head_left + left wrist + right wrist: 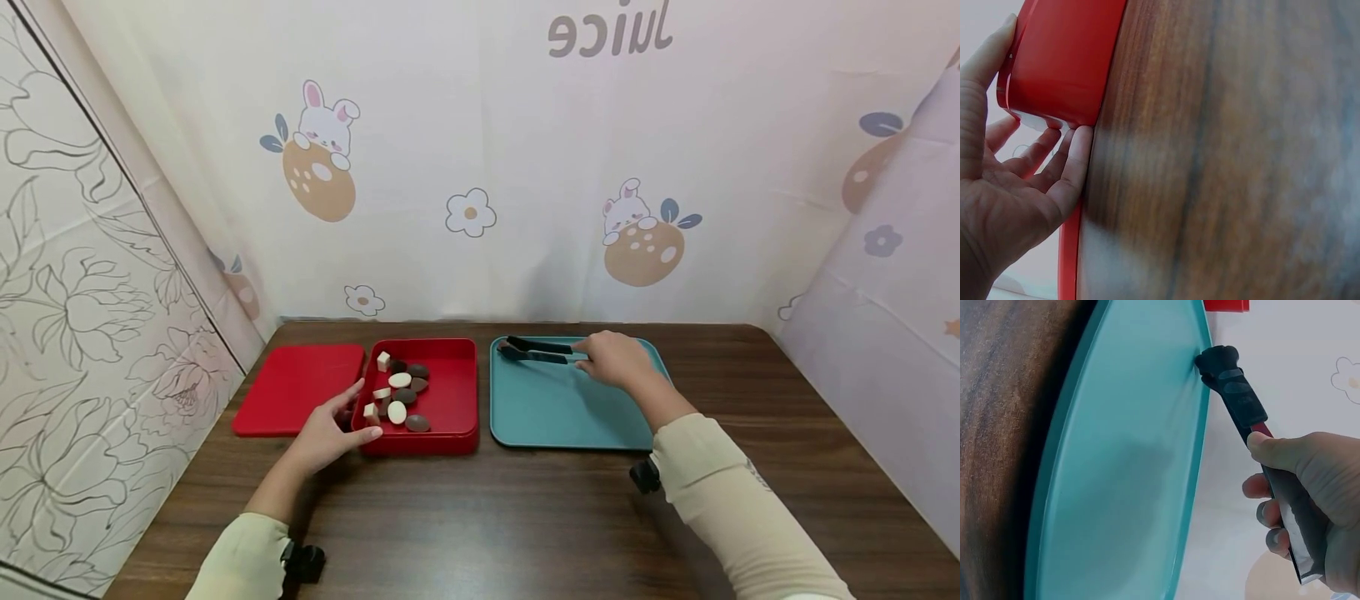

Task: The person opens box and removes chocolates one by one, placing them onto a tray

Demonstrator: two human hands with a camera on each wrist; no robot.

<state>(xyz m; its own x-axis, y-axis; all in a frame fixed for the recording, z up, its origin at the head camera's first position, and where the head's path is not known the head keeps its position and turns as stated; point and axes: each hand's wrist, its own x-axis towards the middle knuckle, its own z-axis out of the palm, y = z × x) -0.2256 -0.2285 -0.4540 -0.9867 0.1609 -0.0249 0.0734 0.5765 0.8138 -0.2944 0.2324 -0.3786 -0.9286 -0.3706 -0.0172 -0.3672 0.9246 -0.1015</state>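
The red rectangular box (423, 446) is the reference point and stands on the wood-grain tabletop (480, 521). The chocolate pieces lie inside the box, grouped toward its left side: white ovals (397, 412), dark ovals (417, 423) and pale-topped cubes (383, 361). The right part of the box floor is bare.

The left hand (326, 433) is at the near left corner of the box. Its thumb touches the near side, and its fingers are spread, extended and lightly bent, with tips contacting the left wall. It braces the box without gripping it.

The right hand (618, 360) is to the right of the box, above the teal tray (555, 417). Its fingers are curled around the handle of the black-tipped tongs (543, 357). The tong tips are at the tray's far corner nearest the box. A brownish spot shows at the tips; whether they pinch a piece cannot be determined.

The red flat lid (296, 396) lies to the left of the box. The printed curtain (517, 258) hangs behind the box.
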